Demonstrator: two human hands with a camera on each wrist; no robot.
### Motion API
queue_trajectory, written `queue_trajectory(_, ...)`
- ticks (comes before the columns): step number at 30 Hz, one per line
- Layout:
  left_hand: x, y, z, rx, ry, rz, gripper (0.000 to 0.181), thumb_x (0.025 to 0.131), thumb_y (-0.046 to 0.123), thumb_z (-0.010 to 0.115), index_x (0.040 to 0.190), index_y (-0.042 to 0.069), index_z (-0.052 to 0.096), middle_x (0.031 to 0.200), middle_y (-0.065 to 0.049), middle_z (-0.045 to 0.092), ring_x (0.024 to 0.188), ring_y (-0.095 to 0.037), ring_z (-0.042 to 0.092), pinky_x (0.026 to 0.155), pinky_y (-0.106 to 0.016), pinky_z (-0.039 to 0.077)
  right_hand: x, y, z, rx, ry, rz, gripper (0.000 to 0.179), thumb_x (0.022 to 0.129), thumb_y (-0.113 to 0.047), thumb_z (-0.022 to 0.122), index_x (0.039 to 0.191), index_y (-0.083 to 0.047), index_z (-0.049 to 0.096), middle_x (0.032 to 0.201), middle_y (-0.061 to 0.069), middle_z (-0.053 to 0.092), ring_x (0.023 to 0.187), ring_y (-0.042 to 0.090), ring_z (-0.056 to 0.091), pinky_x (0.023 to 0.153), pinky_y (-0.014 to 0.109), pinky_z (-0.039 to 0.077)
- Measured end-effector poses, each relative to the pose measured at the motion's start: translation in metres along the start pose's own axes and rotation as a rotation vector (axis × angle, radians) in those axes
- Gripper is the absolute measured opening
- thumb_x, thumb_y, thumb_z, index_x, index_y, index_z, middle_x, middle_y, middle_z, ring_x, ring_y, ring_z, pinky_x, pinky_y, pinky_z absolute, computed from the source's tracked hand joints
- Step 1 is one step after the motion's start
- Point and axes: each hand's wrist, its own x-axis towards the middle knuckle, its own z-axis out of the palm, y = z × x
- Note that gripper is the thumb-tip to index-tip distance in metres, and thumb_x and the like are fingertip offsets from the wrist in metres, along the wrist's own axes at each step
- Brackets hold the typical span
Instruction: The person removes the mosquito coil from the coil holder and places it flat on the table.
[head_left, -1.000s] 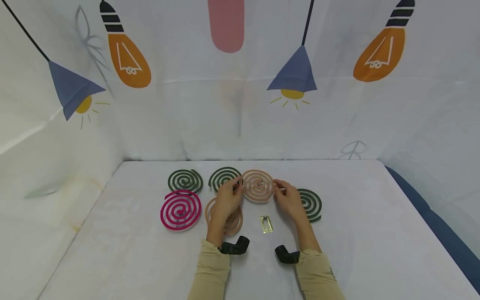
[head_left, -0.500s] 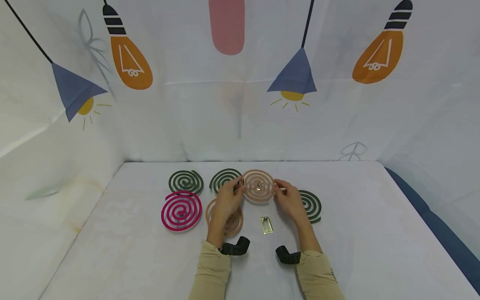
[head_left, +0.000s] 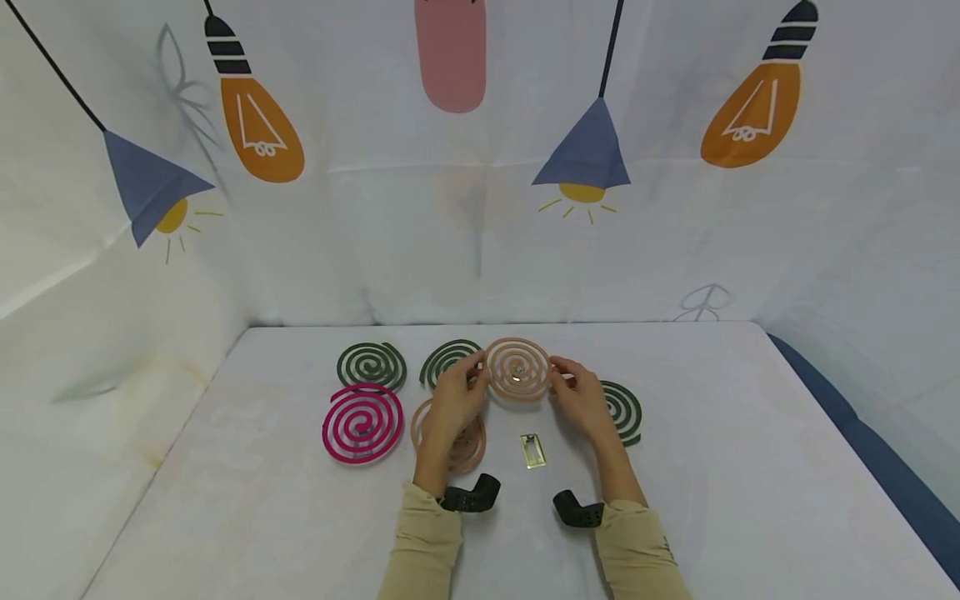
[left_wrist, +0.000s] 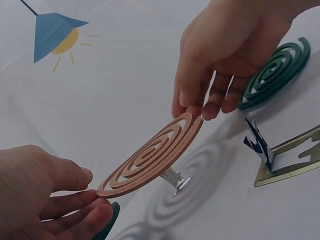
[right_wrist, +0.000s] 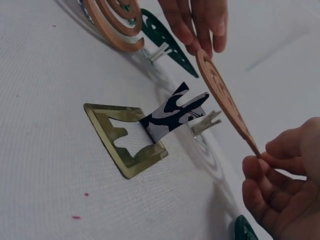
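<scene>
A tan mosquito coil (head_left: 517, 369) lies roughly level above the table, between my two hands. My left hand (head_left: 459, 396) pinches its left edge between thumb and fingers. On the opposite edge, the fingertips of my right hand (head_left: 581, 400) pinch the rim. Under the coil's middle, a small silver metal stand (left_wrist: 175, 181) shows in the left wrist view; I cannot tell whether they are joined. A flat gold metal stand (right_wrist: 125, 162) with a bent-up prong lies in front of the held coil. Another tan coil (head_left: 469, 446) sits partly hidden behind my left wrist.
Green coils (head_left: 369, 365) (head_left: 442, 358) stand at the back left, the second partly behind my left hand. A pink coil (head_left: 362, 423) is at the left. One more green coil (head_left: 624, 410) lies right of my right hand. A printed cloth wall (head_left: 420, 250) rises behind the table.
The held tan coil has risen very slightly, with both hands keeping their pinch on its edges. The other coils and the gold stand stay in place.
</scene>
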Motion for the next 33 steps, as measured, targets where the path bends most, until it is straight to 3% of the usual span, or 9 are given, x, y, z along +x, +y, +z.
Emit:
queue_trajectory(5,0.001,0.0,0.002,-0.05,0.012,0.004,0.041,0.092,0.011,0.057,0.133,0.005,0.053,0.128,-0.01,0.06,0.105,-0.021,0.063,0.082,-0.03,0.054,0.0,-0.002,-0.003,0.031,-0.001,0.0,0.035,0.095,-0.016,0.053,0.128,-0.005,0.056,0.115,0.016,0.063,0.089,0.025,0.065,0.069,0.021,0.048)
queue_trajectory(13,0.001,0.002,0.008,-0.135,0.033,0.076,0.041,0.088,0.003,0.06,0.128,-0.002,0.055,0.119,-0.017,0.061,0.096,-0.025,0.065,0.075,-0.027,0.054,-0.002,-0.002,-0.013,0.151,-0.027,0.022,0.036,0.096,-0.016,0.053,0.13,-0.004,0.054,0.117,0.02,0.059,0.094,0.025,0.065,0.073,0.017,0.052)
queue_trajectory(19,0.0,0.005,0.014,-0.156,0.047,0.048,0.043,0.087,0.003,0.062,0.129,-0.001,0.054,0.117,-0.015,0.06,0.095,-0.024,0.065,0.079,-0.028,0.053,-0.005,-0.004,-0.02,0.19,-0.023,0.039,0.037,0.096,-0.017,0.053,0.13,-0.003,0.053,0.118,0.021,0.057,0.094,0.023,0.064,0.075,0.022,0.053)
queue_trajectory(24,0.0,0.006,0.018,-0.124,0.091,0.052,0.039,0.085,0.004,0.065,0.123,-0.002,0.059,0.109,-0.017,0.062,0.089,-0.026,0.067,0.073,-0.026,0.054,-0.005,-0.003,-0.023,0.19,-0.028,0.025,0.034,0.096,-0.016,0.053,0.128,-0.004,0.054,0.115,0.021,0.058,0.089,0.018,0.064,0.074,0.022,0.054)
queue_trajectory(33,-0.001,0.008,0.023,-0.17,0.083,0.013,0.04,0.084,0.003,0.064,0.124,-0.002,0.058,0.104,-0.016,0.06,0.086,-0.027,0.069,0.063,-0.02,0.052,-0.005,-0.001,-0.028,0.184,-0.044,-0.006,0.034,0.096,-0.016,0.054,0.127,-0.004,0.053,0.111,0.02,0.059,0.085,0.014,0.064,0.074,0.024,0.054)
